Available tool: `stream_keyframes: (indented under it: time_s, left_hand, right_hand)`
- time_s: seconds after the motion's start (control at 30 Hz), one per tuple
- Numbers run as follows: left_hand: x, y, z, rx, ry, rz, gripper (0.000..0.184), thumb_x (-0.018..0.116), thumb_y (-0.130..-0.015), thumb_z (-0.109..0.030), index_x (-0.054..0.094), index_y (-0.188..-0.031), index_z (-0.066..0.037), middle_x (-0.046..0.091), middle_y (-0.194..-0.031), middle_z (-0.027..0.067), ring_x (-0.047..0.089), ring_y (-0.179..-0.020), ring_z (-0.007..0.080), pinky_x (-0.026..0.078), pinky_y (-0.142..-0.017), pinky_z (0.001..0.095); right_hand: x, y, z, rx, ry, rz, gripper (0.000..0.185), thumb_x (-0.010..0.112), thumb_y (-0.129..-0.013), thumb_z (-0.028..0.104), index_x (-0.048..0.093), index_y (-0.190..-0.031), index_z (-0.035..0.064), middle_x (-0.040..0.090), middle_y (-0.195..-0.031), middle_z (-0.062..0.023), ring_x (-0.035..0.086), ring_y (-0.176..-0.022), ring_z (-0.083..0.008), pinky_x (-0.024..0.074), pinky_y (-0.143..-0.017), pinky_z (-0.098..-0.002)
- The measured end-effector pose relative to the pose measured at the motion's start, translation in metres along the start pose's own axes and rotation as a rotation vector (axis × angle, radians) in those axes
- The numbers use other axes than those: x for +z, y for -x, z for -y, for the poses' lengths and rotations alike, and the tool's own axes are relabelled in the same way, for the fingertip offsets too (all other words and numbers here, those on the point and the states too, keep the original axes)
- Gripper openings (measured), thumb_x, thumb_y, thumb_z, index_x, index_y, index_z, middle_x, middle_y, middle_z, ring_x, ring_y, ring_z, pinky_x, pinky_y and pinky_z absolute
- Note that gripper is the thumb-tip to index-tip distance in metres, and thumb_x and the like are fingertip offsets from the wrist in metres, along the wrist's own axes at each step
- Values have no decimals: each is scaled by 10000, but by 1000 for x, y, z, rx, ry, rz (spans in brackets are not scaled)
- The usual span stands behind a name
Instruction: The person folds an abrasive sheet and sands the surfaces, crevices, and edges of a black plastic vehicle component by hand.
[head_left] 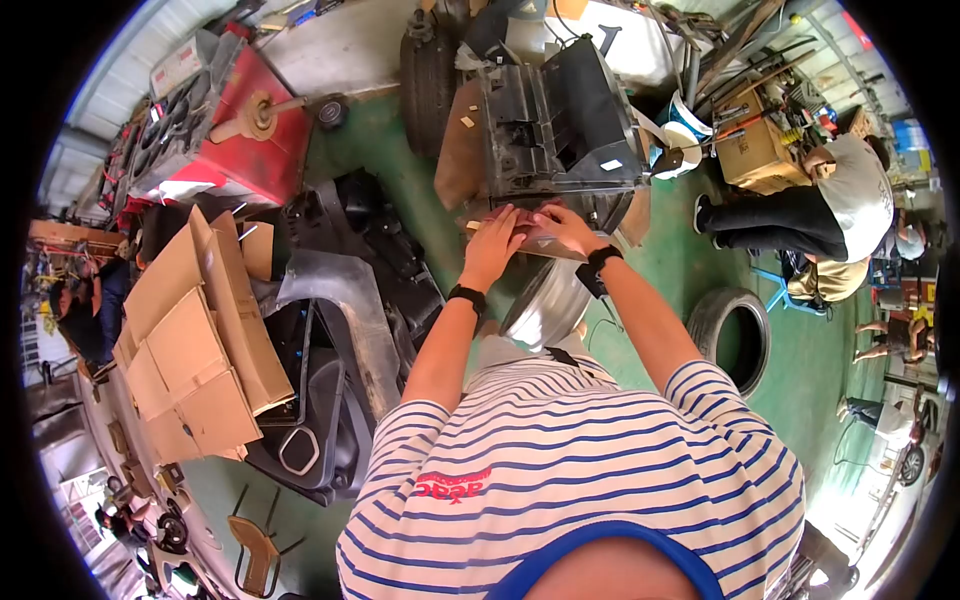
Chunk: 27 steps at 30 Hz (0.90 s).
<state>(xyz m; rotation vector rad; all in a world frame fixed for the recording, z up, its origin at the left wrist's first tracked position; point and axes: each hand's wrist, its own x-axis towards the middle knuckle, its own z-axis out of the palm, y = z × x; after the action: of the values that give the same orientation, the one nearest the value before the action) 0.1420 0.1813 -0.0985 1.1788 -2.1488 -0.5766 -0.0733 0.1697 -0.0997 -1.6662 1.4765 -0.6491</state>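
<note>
My left hand lies with its fingers stretched forward over the front edge of a dark work surface, at a small reddish-brown piece whose kind I cannot make out. Close beside it, my right hand has its fingers bent together at the same edge; whatever they hold is hidden. Just beyond both hands stands a large black plastic car part with a box-like housing. Below the hands, near my legs, is a silver wheel rim. Dark bands circle both wrists.
Flattened cardboard leans over black and grey car panels on the left. Behind them is a red machine. On the right, a tyre lies on the green floor, near a bending person and a cardboard box.
</note>
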Motion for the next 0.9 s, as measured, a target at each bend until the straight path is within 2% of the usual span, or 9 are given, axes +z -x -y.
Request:
stream_keyframes:
  time_s: [0.07, 0.3, 0.43, 0.47, 0.63, 0.67, 0.77, 0.83, 0.9]
  left_hand:
    - [-11, 5, -5, 206, -21, -20, 341, 560, -915, -230, 575, -1199, -41, 572, -1268, 116, 549, -1071, 352, 449, -933, 428]
    - [-17, 39, -33, 402, 49, 74, 287, 637, -787, -90, 610, -1070, -52, 645, -1085, 68, 589, -1002, 280, 458, -935, 398]
    - [-23, 43, -49, 399, 105, 126, 254, 638, -758, -61, 613, -1010, -37, 657, -1045, 74, 602, -953, 277, 463, -924, 391]
    - [-25, 40, -51, 376, 70, 64, 250, 630, -760, -72, 622, -1008, -42, 660, -1050, 78, 610, -946, 272, 466, -920, 391]
    - [-6, 12, -62, 176, -97, -59, 299, 510, -827, -110, 618, -1096, -35, 640, -1146, 152, 604, -999, 307, 461, -907, 399]
    - [9, 5, -55, 167, -109, -174, 263, 502, -825, -109, 619, -1048, -36, 645, -1090, 154, 601, -950, 322, 472, -846, 414]
    - [31, -7, -38, -14, -178, 59, 121, 542, -765, -141, 615, -825, -65, 628, -782, 133, 608, -801, 339, 468, -715, 437]
    - [49, -11, -26, -56, -225, 104, 113, 549, -765, -143, 626, -794, -66, 635, -769, 139, 636, -783, 321, 497, -675, 419]
    - [55, -18, -34, -182, -408, 253, 175, 597, -754, -154, 647, -865, -28, 679, -817, 132, 673, -768, 291, 516, -606, 397]
  right_hand:
    - [-9, 25, 11, 303, -409, 98, 324, 637, -907, 366, 609, -822, 54, 545, -657, 18, 525, -583, -65, 416, -528, -279]
    - [-13, 106, 46, 356, -451, 180, 246, 668, -893, 277, 633, -842, 39, 596, -669, -7, 560, -544, -87, 431, -490, -236]
    - [-21, 133, 47, 123, -173, 6, 278, 689, -860, 244, 653, -1008, 11, 640, -919, -92, 625, -864, -190, 484, -762, -288]
    - [-24, 136, 37, 132, -202, 4, 390, 701, -836, 229, 610, -1150, 16, 583, -1132, -146, 577, -1027, -242, 461, -867, -306]
    - [-18, 105, 25, -95, 338, -415, 710, 772, -731, 266, 469, -1339, 59, 484, -1279, -170, 450, -1185, -360, 421, -965, -411]
    - [-16, 90, 29, -116, 480, -359, 666, 772, -715, 281, 510, -1286, 60, 506, -1246, -177, 466, -1158, -374, 408, -967, -436]
    - [-3, 52, -1, -234, 724, -210, 496, 778, -661, 331, 596, -1040, 68, 590, -1047, -145, 514, -1056, -357, 414, -884, -462]
    - [11, 30, -24, -214, 707, -236, 406, 787, -633, 302, 577, -905, 85, 604, -921, -97, 532, -991, -331, 415, -812, -453]
    - [3, 19, -27, -255, 852, -74, 421, 784, -634, 275, 619, -976, 93, 612, -939, -71, 558, -943, -286, 428, -794, -428]
